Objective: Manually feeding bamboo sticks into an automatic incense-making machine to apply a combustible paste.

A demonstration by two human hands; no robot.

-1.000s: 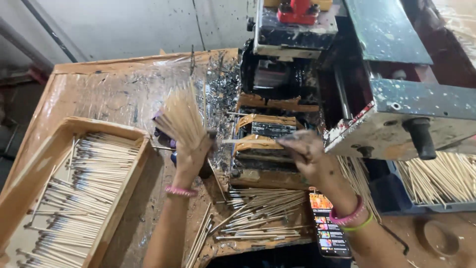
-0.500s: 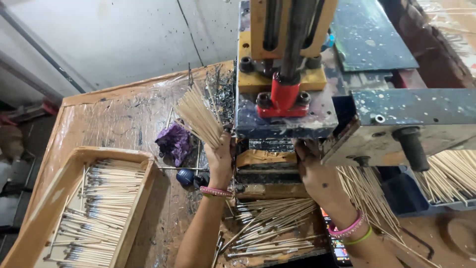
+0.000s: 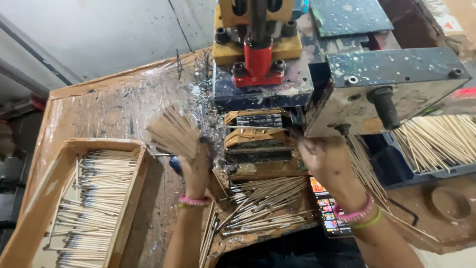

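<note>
A large paint-spattered metal machine (image 3: 391, 84) with a yellow and red press head fills the space above and ahead of both hands. Below and to the left of the left hand sits a long shallow wooden tray (image 3: 34, 218), packed with thin pale sticks whose ends are coated dark. To the right of the right hand, a blue bin (image 3: 426, 168) holds a heap of bare pale sticks. Between the two wrists lies a loose pile of coated sticks (image 3: 263, 208) on the machine's lower shelf (their tips look grey).

The left hand (image 3: 198, 164) is closed around a fanned bundle of thin bare wooden sticks (image 3: 173, 131), held up with the sticks spreading up and to the left; the sticks are straight, light tan and even in length. The right hand (image 3: 325, 159) reaches up to the machine's feed slot, fingers curled; whether it pinches anything there I cannot tell. Just beside the right wrist lies a phone with a lit screen (image 3: 329, 211).
</note>
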